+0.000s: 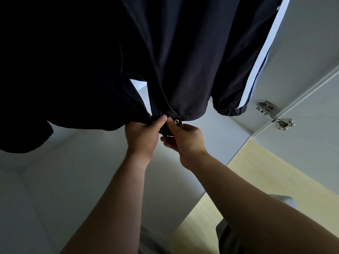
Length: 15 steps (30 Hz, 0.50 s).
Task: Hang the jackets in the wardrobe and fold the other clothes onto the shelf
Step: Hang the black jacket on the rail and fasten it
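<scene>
A dark navy jacket hangs inside the white wardrobe, filling the top of the head view; its hanger is out of sight. A white stripe runs down its right sleeve. My left hand pinches the left front hem at the foot of the zipper. My right hand pinches the right hem beside a metal eyelet. Both hands meet at the zipper's bottom end. A second dark garment hangs at the left.
The white wardrobe floor panel lies below my arms. The open wardrobe door stands at the right with metal hinges. Pale wooden flooring shows at the lower right.
</scene>
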Each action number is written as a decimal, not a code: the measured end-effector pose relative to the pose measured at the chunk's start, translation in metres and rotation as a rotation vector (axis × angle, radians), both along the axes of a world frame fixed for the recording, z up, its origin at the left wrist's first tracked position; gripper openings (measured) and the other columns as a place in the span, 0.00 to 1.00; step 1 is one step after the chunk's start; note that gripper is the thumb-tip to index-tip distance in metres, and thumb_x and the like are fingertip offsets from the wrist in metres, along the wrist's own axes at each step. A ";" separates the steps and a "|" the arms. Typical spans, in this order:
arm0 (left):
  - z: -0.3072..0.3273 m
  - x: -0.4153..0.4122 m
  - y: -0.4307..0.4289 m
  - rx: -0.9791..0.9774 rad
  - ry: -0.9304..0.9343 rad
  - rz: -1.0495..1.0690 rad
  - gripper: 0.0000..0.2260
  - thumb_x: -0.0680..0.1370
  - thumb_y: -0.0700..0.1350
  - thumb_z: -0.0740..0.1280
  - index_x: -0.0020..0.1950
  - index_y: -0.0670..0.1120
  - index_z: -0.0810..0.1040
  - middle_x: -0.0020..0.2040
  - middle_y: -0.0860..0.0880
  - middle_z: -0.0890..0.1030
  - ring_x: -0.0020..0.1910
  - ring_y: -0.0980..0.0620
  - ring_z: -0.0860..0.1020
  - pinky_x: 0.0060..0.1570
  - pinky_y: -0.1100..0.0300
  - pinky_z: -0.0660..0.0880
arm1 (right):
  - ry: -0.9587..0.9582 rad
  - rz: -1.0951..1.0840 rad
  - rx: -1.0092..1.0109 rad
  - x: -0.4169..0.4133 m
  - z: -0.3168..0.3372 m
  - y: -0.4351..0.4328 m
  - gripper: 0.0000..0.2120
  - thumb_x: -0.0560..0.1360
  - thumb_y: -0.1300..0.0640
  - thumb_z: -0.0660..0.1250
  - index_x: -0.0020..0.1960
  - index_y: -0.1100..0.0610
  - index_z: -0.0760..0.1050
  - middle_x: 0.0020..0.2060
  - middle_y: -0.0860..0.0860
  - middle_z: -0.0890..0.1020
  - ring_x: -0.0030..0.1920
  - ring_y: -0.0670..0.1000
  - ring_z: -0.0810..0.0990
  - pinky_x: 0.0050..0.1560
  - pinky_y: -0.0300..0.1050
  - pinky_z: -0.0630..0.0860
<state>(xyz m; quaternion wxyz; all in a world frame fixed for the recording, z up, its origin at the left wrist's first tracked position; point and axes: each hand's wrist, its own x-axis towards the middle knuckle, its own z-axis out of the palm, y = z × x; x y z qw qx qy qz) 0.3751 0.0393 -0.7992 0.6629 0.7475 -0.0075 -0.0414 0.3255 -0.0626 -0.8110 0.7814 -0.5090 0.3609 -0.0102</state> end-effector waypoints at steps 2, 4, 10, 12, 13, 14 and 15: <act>0.000 0.000 0.000 -0.010 0.012 0.007 0.19 0.73 0.43 0.77 0.25 0.51 0.76 0.25 0.57 0.75 0.27 0.60 0.75 0.31 0.71 0.70 | 0.009 -0.060 0.005 0.000 0.003 0.001 0.20 0.74 0.49 0.76 0.49 0.67 0.77 0.41 0.58 0.87 0.36 0.56 0.86 0.38 0.42 0.82; -0.001 -0.001 0.000 -0.030 0.033 0.020 0.18 0.72 0.42 0.78 0.27 0.44 0.73 0.27 0.52 0.74 0.28 0.57 0.74 0.31 0.69 0.71 | 0.036 -0.096 0.047 -0.001 0.005 -0.001 0.20 0.73 0.49 0.78 0.48 0.64 0.74 0.41 0.60 0.87 0.35 0.55 0.86 0.38 0.43 0.82; 0.003 -0.001 0.000 -0.028 0.069 0.065 0.19 0.71 0.44 0.78 0.33 0.35 0.72 0.30 0.47 0.75 0.29 0.54 0.74 0.32 0.66 0.73 | 0.004 0.000 0.036 -0.004 0.004 -0.003 0.12 0.76 0.54 0.75 0.46 0.64 0.82 0.41 0.56 0.87 0.38 0.54 0.86 0.40 0.42 0.81; 0.003 -0.001 0.000 -0.017 0.077 0.091 0.19 0.71 0.43 0.79 0.29 0.42 0.71 0.28 0.48 0.74 0.28 0.54 0.74 0.31 0.67 0.72 | -0.062 0.040 -0.016 -0.005 0.004 -0.004 0.03 0.75 0.62 0.73 0.44 0.62 0.83 0.42 0.58 0.87 0.40 0.55 0.85 0.44 0.46 0.83; 0.003 0.000 0.000 -0.018 0.082 0.102 0.19 0.71 0.43 0.79 0.29 0.44 0.71 0.28 0.48 0.73 0.28 0.54 0.73 0.31 0.66 0.72 | -0.083 0.059 -0.065 -0.006 0.005 -0.003 0.01 0.73 0.64 0.74 0.43 0.60 0.83 0.42 0.58 0.87 0.40 0.56 0.85 0.47 0.48 0.84; 0.003 0.000 0.001 -0.022 0.087 0.105 0.19 0.71 0.43 0.79 0.28 0.45 0.71 0.28 0.48 0.73 0.29 0.54 0.73 0.32 0.66 0.72 | -0.089 0.078 -0.121 -0.007 0.004 -0.003 0.03 0.72 0.66 0.74 0.42 0.60 0.82 0.41 0.59 0.87 0.41 0.57 0.85 0.49 0.50 0.84; 0.003 0.000 0.001 -0.028 0.093 0.100 0.20 0.71 0.43 0.79 0.26 0.48 0.71 0.28 0.49 0.73 0.29 0.54 0.73 0.32 0.66 0.72 | -0.087 0.096 -0.171 -0.007 0.004 -0.002 0.04 0.72 0.66 0.75 0.42 0.59 0.81 0.39 0.58 0.87 0.40 0.58 0.86 0.50 0.51 0.84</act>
